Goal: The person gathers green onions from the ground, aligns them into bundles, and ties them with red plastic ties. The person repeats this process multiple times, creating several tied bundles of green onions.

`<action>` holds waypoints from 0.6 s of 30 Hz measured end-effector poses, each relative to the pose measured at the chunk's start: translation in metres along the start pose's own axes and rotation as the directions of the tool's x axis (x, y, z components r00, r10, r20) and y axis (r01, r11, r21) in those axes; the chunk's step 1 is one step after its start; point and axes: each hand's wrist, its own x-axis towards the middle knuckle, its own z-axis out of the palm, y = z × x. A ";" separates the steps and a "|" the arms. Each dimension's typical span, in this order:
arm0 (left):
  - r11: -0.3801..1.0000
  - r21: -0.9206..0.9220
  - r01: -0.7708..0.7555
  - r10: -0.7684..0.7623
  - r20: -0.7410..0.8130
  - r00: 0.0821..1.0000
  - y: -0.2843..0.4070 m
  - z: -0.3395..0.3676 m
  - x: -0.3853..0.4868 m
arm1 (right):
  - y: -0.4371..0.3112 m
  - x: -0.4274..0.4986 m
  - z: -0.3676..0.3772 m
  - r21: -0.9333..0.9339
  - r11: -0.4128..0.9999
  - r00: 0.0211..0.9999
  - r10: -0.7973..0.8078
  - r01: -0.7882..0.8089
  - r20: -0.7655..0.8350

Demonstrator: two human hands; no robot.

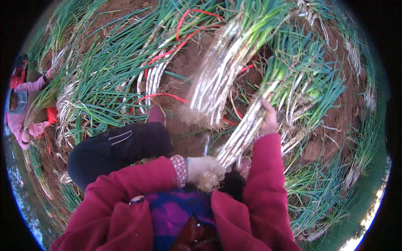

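A small bunch of green onions (243,130) slants across in front of me, its white stalks streaked with soil. My left hand (205,171), in a pale knit glove, is closed around the stalks just above the root tuft. Farther up, where white turns to green, my right hand (268,117) grips the same bunch; no glove shows on it. A larger bundle of green onions (220,72) lies just beyond, roots towards me. Red ribbon (246,68) shows beneath that bundle, and another red strip (163,56) runs across stalks to its left.
Loose green onions (106,75) spread over the brown soil (185,138) at left. More heaps (320,185) lie at right. At far left another person (25,103) in pink sleeves is among onions. My dark-trousered knee (116,147) juts out at left.
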 end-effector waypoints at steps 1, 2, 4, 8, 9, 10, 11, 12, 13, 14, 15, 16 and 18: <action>0.972 0.193 -0.131 0.136 -0.013 0.991 0.007 0.005 0.000 | -0.011 -0.005 0.015 0.018 1.000 0.997 -0.010 0.011 -0.073; 0.885 0.413 -0.216 0.272 -0.081 0.959 0.014 0.012 0.000 | -0.028 -0.011 0.033 -0.026 0.997 0.997 -0.075 0.075 0.007; 0.675 0.650 -0.349 0.502 -0.059 0.863 0.031 0.031 -0.002 | -0.066 -0.018 0.072 -0.113 0.966 0.972 -0.234 0.234 0.013; 0.507 0.713 -0.485 0.699 -0.011 0.715 0.084 0.066 -0.009 | -0.141 -0.007 0.146 -0.242 0.878 0.892 -0.334 0.412 0.306; 0.500 0.713 -0.490 0.728 -0.040 0.685 0.097 0.072 -0.012 | -0.156 0.005 0.165 -0.243 0.873 0.855 -0.294 0.423 0.428; 0.517 0.712 -0.475 0.737 -0.089 0.670 0.108 0.076 -0.014 | -0.165 0.016 0.181 -0.268 0.852 0.839 -0.300 0.450 0.454; 0.488 0.663 -0.568 0.790 -0.057 0.611 0.117 0.077 -0.018 | -0.171 0.031 0.198 -0.337 0.833 0.876 -0.313 0.438 0.367; 0.498 0.647 -0.577 0.800 -0.085 0.595 0.128 0.075 -0.020 | -0.173 0.046 0.214 -0.374 0.839 0.901 -0.273 0.394 0.338; 0.518 0.623 -0.586 0.803 -0.120 0.583 0.138 0.071 -0.022 | -0.171 0.063 0.230 -0.366 0.868 0.887 -0.162 0.336 0.432; 0.469 0.624 -0.625 0.852 -0.134 0.506 0.147 0.065 -0.023 | -0.161 0.081 0.242 -0.413 0.834 0.917 -0.248 0.367 0.313; 0.457 0.552 -0.697 0.865 -0.095 0.492 0.154 0.057 -0.023 | -0.147 0.101 0.252 -0.441 0.810 0.920 -0.303 0.386 0.247; 0.503 0.606 -0.616 0.847 -0.203 0.492 0.161 0.047 -0.023 | -0.130 0.123 0.258 -0.450 0.800 0.918 -0.345 0.397 0.196; 0.541 0.586 -0.604 0.838 -0.316 0.444 0.172 0.025 -0.019 | -0.086 0.168 0.255 -0.500 0.800 0.930 -0.366 0.331 0.030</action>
